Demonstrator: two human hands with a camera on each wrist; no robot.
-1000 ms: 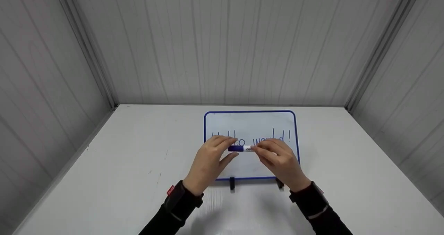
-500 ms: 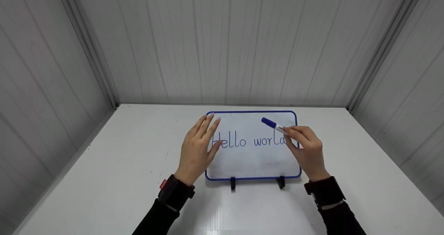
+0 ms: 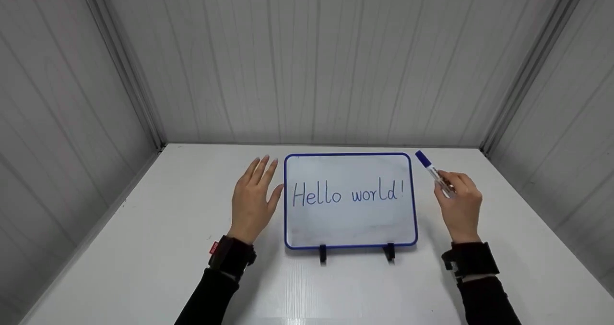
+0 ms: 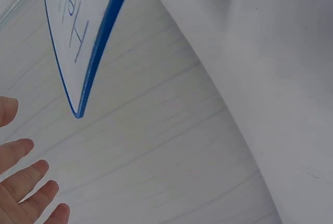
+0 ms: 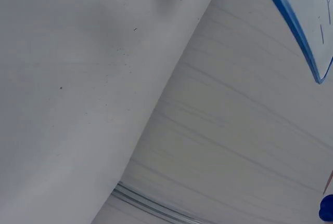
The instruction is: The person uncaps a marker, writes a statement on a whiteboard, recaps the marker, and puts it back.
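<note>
Head view, contents as seen: one small whiteboard (image 3: pixel 350 219) with a blue frame, standing tilted back on two black feet (image 3: pixel 322 253) on a white table (image 3: pixel 144 248), lettered "Hello world!" (image 3: pixel 348 193) in blue ink across its middle. Left hand (image 3: pixel 253 198), just beside the board's left edge and apart from it, palm down, fingers straight and close together, thumb angled toward the frame, holding nothing. Right hand (image 3: pixel 459 205), just to the right of the board's right edge, fingers curled, pinching the barrel of a whiteboard marker (image 3: pixel 433 172); the marker's blue cap end points up and to the left, near the board's upper right corner without touching it. Black sleeves and a dark band on each wrist. Grey panelled walls (image 3: pixel 312 61) on three sides of the table. Left wrist view: board frame corner (image 4: pixel 79 110) with part of the lettering, fingertips (image 4: pixel 31 174) at lower left, slightly spread, clear of the frame. Right wrist view: board corner (image 5: pixel 312 63) at upper right, a blue scrap of the marker (image 5: pixel 327 207) at the lower right edge; fingers not shown here.
</note>
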